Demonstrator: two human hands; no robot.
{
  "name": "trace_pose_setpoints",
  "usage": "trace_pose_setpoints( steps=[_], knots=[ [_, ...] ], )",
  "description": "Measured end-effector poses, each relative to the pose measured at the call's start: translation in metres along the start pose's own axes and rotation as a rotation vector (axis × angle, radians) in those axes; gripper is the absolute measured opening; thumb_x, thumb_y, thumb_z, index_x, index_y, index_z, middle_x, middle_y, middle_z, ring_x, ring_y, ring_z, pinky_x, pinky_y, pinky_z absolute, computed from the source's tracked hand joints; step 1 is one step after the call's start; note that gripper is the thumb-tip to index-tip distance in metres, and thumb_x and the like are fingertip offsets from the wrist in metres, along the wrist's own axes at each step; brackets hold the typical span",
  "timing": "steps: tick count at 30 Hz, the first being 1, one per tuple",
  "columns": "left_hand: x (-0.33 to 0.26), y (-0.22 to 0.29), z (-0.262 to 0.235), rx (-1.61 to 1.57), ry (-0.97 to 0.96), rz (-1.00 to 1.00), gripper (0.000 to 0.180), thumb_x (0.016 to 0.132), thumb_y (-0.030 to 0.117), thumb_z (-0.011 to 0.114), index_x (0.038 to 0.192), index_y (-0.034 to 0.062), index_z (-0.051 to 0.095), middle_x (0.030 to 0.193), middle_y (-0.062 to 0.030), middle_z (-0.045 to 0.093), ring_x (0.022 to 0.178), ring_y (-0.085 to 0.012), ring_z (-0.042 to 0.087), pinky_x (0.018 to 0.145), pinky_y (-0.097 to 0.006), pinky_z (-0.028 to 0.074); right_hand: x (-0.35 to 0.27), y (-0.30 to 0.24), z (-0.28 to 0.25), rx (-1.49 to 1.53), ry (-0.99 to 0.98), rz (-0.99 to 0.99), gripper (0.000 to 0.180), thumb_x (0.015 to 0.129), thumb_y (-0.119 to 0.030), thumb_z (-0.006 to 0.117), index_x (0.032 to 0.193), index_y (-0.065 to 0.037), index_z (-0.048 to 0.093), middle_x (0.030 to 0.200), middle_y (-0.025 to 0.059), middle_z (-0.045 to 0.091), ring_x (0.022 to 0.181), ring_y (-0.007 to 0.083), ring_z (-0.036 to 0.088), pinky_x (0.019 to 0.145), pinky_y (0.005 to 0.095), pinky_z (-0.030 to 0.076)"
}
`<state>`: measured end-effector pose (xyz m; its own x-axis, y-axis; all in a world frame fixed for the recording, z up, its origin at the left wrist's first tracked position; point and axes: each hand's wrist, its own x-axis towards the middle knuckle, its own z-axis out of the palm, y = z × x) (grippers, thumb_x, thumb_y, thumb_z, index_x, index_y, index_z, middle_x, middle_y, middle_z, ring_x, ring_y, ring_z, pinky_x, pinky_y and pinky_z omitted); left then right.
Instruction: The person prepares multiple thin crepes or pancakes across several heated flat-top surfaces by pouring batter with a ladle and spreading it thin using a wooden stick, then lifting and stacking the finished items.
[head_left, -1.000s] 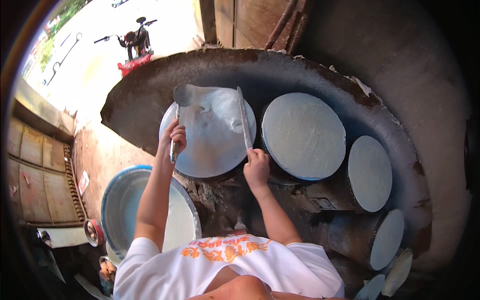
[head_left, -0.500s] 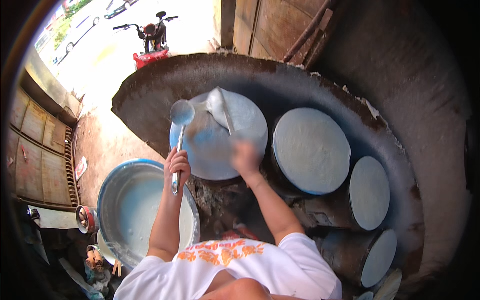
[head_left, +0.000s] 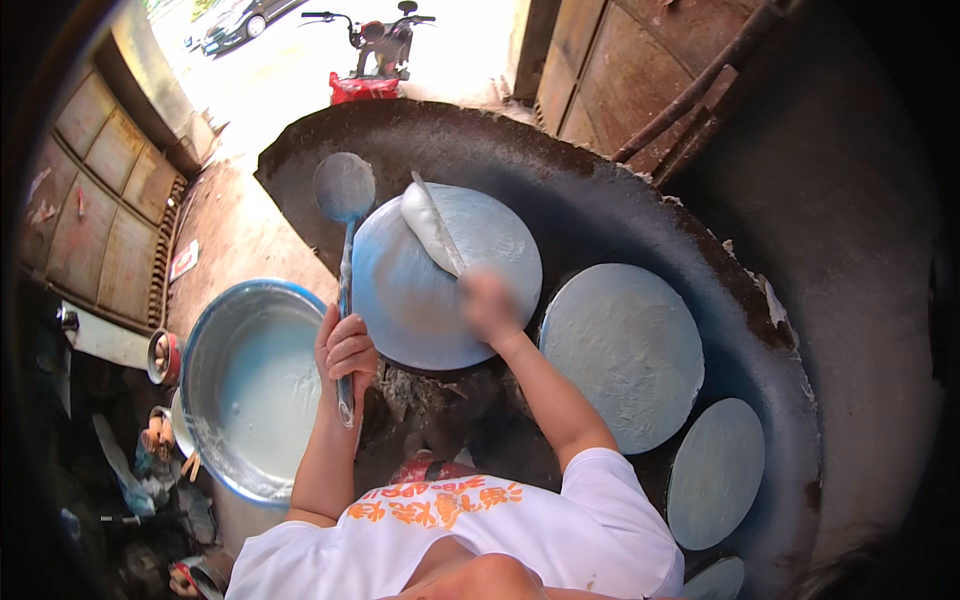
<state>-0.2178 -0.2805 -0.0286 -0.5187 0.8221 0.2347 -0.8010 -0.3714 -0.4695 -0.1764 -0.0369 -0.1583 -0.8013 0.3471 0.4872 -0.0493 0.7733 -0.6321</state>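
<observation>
My left hand (head_left: pixel 347 348) is closed around the handle of a long ladle (head_left: pixel 345 187). Its batter-smeared bowl hangs past the upper left rim of a round griddle (head_left: pixel 395 315). Over that griddle, my right hand (head_left: pixel 490 305), partly blurred, grips a thin, long-edged spreader (head_left: pixel 437 217). A thick mass of white batter (head_left: pixel 424 220) lies along the spreader's left side. A pale bluish film covers much of the griddle's surface.
To the right, a second griddle (head_left: pixel 622 355) and a third (head_left: pixel 715 475) bear pale rounds of batter. A large basin of batter (head_left: pixel 255 400) stands at left. A curved, rusty metal shield (head_left: pixel 480 135) rises behind the griddles. A parked two-wheeler (head_left: pixel 375 55) stands beyond it.
The ladle has moved from above the griddle to past its left rim. The batter trail beside its bowl is gone. The spreader is slightly steeper, and the whole view has shifted.
</observation>
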Motion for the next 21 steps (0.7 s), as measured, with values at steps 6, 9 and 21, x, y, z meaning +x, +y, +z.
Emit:
trace_pose_setpoints(
  steps=[6, 9, 21],
  knots=[
    [0.005, -0.014, 0.012, 0.097, -0.015, 0.034, 0.042, 0.100, 0.027, 0.039, 0.063, 0.0067, 0.035, 0.056, 0.0001, 0.035, 0.036, -0.0067, 0.041, 0.030, -0.020, 0.040, -0.010, -0.021, -0.040, 0.022, -0.178, -0.173, 0.011, 0.074, -0.010, 0.055, 0.078, -0.003, 0.062, 0.073, 0.0179, 0.060, 0.070, 0.0350, 0.057, 0.063, 0.0440, 0.044],
    [0.006, -0.015, 0.019, 0.130, -0.046, 0.038, 0.042, 0.100, 0.027, 0.039, 0.063, 0.0069, 0.035, 0.054, 0.0010, 0.033, 0.036, -0.0067, 0.041, 0.030, -0.020, 0.040, -0.007, 0.032, -0.075, 0.313, -0.142, -0.018, 0.013, 0.071, -0.017, 0.065, 0.077, -0.005, 0.065, 0.082, 0.0123, 0.064, 0.077, 0.0320, 0.057, 0.068, 0.0425, 0.044],
    [-0.019, 0.004, 0.032, 0.373, 0.130, 0.226, 0.042, 0.099, 0.028, 0.044, 0.063, 0.0093, 0.033, 0.052, 0.0030, 0.032, 0.035, -0.0043, 0.035, 0.029, -0.017, 0.034, 0.013, 0.017, -0.067, 0.111, -0.401, -0.221, 0.014, 0.072, -0.002, 0.058, 0.082, -0.006, 0.067, 0.087, 0.0166, 0.065, 0.082, 0.0330, 0.060, 0.074, 0.0391, 0.048]
  ],
)
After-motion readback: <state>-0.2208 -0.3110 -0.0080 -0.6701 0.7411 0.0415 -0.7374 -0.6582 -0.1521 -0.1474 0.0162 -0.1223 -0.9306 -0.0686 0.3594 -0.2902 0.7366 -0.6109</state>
